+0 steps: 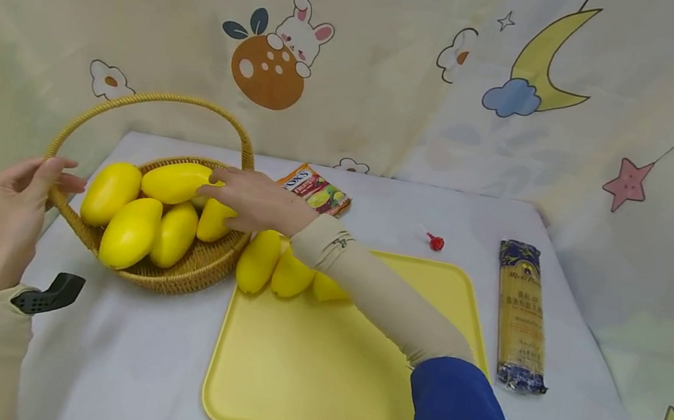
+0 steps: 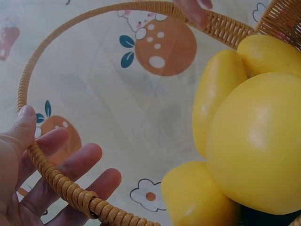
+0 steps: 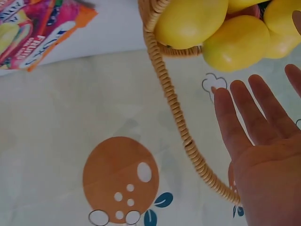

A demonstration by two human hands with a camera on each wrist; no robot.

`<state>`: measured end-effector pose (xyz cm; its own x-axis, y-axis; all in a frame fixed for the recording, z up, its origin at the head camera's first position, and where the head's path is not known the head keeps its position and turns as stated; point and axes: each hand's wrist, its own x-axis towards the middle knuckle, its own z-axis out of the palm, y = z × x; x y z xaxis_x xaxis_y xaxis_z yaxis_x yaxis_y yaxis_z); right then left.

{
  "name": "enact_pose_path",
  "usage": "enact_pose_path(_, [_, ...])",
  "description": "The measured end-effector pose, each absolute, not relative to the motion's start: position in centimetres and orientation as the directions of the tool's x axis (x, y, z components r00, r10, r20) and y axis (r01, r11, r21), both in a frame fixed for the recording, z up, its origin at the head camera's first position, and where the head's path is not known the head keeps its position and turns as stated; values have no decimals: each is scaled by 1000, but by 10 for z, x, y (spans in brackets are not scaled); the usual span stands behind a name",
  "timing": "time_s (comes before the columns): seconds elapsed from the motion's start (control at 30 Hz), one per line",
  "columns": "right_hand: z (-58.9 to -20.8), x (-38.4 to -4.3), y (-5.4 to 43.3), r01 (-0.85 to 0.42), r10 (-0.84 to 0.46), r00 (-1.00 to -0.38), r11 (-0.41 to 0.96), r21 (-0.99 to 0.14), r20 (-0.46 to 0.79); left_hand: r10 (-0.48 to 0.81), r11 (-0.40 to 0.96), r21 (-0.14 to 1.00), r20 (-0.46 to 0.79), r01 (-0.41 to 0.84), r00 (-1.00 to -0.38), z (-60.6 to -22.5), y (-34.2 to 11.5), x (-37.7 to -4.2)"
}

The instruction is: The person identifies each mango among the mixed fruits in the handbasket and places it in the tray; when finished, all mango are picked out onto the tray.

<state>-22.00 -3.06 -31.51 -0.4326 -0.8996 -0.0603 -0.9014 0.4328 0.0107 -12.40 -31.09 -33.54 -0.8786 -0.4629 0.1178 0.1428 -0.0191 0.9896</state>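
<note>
A wicker basket (image 1: 191,279) at the left of the table holds several yellow mangoes (image 1: 131,233). My left hand (image 1: 20,202) grips its arched handle (image 1: 155,96) low on the left side. The thumb (image 2: 23,125) lies on one side of the cane, the fingers (image 2: 82,162) on the other. Over the basket's right part reaches my right hand (image 1: 261,201), overlapping the mangoes there in the head view. From the right wrist, this hand's fingers (image 3: 268,110) look straight and spread, with nothing held. Three more mangoes (image 1: 258,261) lie along the tray's far left edge.
A yellow tray (image 1: 310,369) lies in the middle, partly under my right forearm. Behind it are a Fox's candy bag (image 1: 316,190) and a small red wrapped lollipop (image 1: 435,242). A pack of pasta (image 1: 521,315) lies to the right. Printed cloth hangs behind the table.
</note>
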Motion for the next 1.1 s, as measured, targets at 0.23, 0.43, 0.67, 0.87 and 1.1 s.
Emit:
enact_pose_path(0.23, [-322, -224, -62, -876, -878, -469, 449, 173, -97, -508, -33, 989, 108, 145, -855, -341, -308, -125])
enact_pose_path(0.43, [-326, -226, -82, -850, -867, -494, 466, 244, -64, -543, -44, 990, 88, 133, -835, -345, -306, -124])
enact_pose_path(0.67, [-324, -233, -97, -846, -859, -506, 475, 242, -83, -554, 4, 988, 130, 153, -823, -349, -310, -124])
enact_pose_path(0.87, [-324, -239, -101, -837, -846, -525, 496, 231, -87, -550, 108, 992, 115, 66, -827, -345, -309, -129])
enact_pose_path(1.1, [-329, -245, -117, -827, -826, -553, 528, 196, -108, -561, 83, 996, 69, 26, -825, -345, -310, -129])
